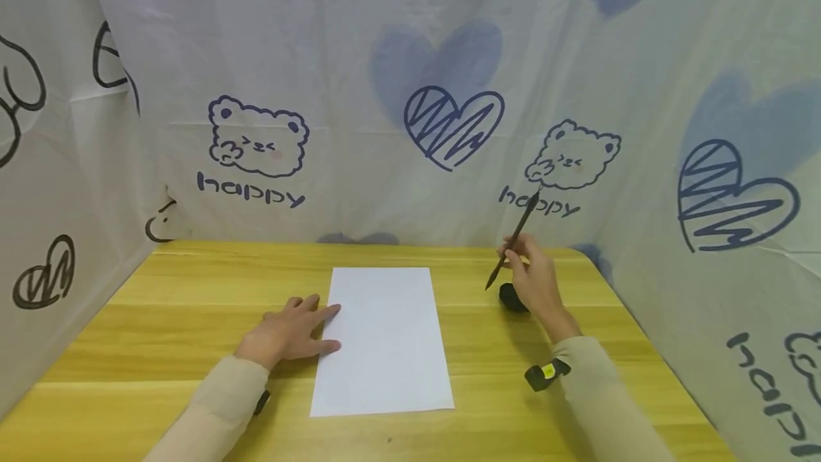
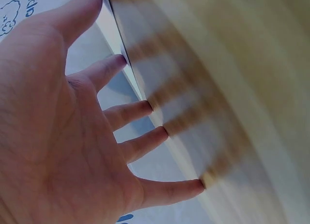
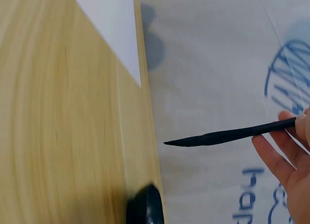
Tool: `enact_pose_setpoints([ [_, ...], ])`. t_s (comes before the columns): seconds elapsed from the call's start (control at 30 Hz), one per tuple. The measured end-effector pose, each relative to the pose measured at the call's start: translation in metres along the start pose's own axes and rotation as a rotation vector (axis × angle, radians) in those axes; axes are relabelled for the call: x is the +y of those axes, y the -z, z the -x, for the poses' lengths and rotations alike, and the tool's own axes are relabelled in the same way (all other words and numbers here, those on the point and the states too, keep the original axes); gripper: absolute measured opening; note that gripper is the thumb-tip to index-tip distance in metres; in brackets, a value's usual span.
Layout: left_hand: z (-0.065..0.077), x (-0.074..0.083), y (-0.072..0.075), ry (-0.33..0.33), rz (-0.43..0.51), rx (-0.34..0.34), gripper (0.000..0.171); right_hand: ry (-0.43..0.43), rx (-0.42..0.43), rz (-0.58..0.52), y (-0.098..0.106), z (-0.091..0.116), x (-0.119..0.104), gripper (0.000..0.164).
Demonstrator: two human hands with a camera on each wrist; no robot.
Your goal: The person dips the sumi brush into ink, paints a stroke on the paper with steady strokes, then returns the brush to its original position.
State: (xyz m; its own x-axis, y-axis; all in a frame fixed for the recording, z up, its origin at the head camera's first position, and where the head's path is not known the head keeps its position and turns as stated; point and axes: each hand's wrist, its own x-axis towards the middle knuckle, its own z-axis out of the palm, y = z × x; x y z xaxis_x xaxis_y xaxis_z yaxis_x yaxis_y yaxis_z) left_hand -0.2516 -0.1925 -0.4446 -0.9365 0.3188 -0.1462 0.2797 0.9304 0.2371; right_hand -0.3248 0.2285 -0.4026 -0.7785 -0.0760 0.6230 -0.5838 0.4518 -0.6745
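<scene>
A blank white sheet of paper (image 1: 388, 341) lies upright on the table. My left hand (image 1: 291, 334) rests at its left edge, thumb and index fingertip on the paper; in the left wrist view the left hand (image 2: 82, 132) has its fingers spread, tips on the surface. My right hand (image 1: 535, 280) pinches a dark writing brush (image 1: 521, 229), its tip pointing down and left above the table. In the right wrist view the brush (image 3: 218, 138) has a black, pointed tip. Just below the right hand sits a small black dish (image 1: 513, 299), partly hidden by it; what it holds cannot be seen.
The wood-grain table (image 1: 192, 305) ends at a white curtain (image 1: 346, 41) printed with hearts and bears. More curtain hangs along both sides. A black wrist strap with a yellow mark (image 1: 548, 372) is on the right sleeve.
</scene>
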Motion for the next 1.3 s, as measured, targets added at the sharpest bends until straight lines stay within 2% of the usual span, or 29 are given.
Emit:
enact_pose_setpoints([
  [0.2,0.000,0.000,0.001,-0.001,0.003,-0.011,0.079,0.025,-0.028,-0.088,-0.024,0.002,-0.018,0.017],
  [0.47,0.000,0.002,0.002,0.010,0.009,-0.020,0.079,-0.015,-0.043,-0.198,-0.050,0.003,-0.038,0.018],
  [0.67,0.000,0.001,0.002,0.007,0.004,-0.014,0.079,0.006,-0.064,-0.224,-0.069,0.005,-0.048,0.018],
  [0.87,-0.001,0.001,0.001,0.004,0.003,-0.009,0.079,-0.020,-0.077,-0.283,-0.090,0.008,-0.061,0.017],
  [1.03,0.001,0.002,0.001,0.008,0.015,-0.017,0.079,-0.032,-0.093,-0.282,-0.104,0.010,-0.070,0.017],
  [1.3,0.000,0.002,0.002,0.013,0.007,-0.015,0.079,-0.013,-0.085,-0.337,-0.124,0.012,-0.076,0.017],
])
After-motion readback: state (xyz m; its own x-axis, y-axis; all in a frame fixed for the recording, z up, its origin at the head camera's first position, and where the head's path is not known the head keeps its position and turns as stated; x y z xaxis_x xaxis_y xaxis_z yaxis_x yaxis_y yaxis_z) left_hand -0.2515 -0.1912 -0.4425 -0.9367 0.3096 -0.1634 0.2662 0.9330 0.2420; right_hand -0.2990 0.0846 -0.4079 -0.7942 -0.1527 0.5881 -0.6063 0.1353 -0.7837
